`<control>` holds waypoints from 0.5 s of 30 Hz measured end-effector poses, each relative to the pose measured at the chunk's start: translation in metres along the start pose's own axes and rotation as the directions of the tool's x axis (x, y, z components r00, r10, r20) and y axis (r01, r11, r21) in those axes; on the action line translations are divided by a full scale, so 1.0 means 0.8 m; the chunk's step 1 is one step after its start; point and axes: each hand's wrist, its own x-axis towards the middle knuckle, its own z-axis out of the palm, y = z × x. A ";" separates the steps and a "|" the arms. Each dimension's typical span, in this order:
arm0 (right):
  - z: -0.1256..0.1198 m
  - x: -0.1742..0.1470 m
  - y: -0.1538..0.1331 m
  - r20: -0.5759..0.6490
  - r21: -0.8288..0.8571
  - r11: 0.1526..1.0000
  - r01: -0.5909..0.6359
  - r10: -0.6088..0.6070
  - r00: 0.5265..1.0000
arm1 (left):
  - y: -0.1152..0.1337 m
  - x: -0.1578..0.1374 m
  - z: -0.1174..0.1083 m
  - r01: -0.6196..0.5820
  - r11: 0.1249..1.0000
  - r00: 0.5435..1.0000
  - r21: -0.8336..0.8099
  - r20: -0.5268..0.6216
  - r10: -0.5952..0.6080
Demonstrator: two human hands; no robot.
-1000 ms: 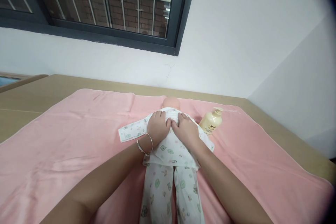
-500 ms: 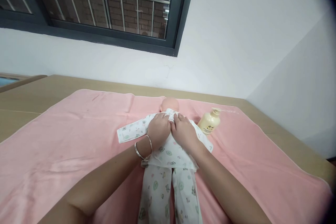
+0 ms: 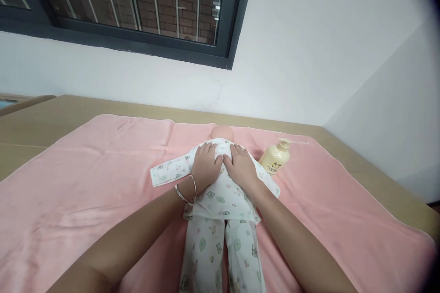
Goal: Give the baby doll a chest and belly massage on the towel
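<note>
A baby doll in a white printed top (image 3: 220,199) and matching trousers (image 3: 204,247) lies stretched out, its bald head (image 3: 222,133) toward the wall. My left hand (image 3: 206,165), with silver bangles at the wrist, rests flat on the upper left of the top. Beside it my right hand (image 3: 239,167) lies flat on the upper right. Both have their fingers stretched out and pointing toward the head, and the thumbs almost meet in the middle. One long sleeve (image 3: 172,171) spreads out to the left.
A pale yellow pump bottle (image 3: 276,156) stands at the doll's right on a pink blanket (image 3: 326,210). The blanket covers a wooden surface (image 3: 82,103) against a white wall (image 3: 288,55). A dark-framed window (image 3: 151,48) with bars is above.
My hands have shifted slightly apart at the fingertips, with fingers now straighter and flatter on the top. The collar area looks smoother. The view has tilted slightly.
</note>
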 end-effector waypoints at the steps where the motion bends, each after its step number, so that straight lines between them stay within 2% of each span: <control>1: 0.001 0.000 0.000 -0.001 0.001 1.000 0.000 0.000 1.000 | -0.001 0.000 0.001 -0.001 1.000 1.000 -0.003 0.002 0.001; 15: -0.002 -0.001 -0.001 -0.006 0.032 0.999 0.003 -0.003 1.000 | -0.001 0.000 0.002 0.015 0.999 1.000 -0.031 0.002 -0.015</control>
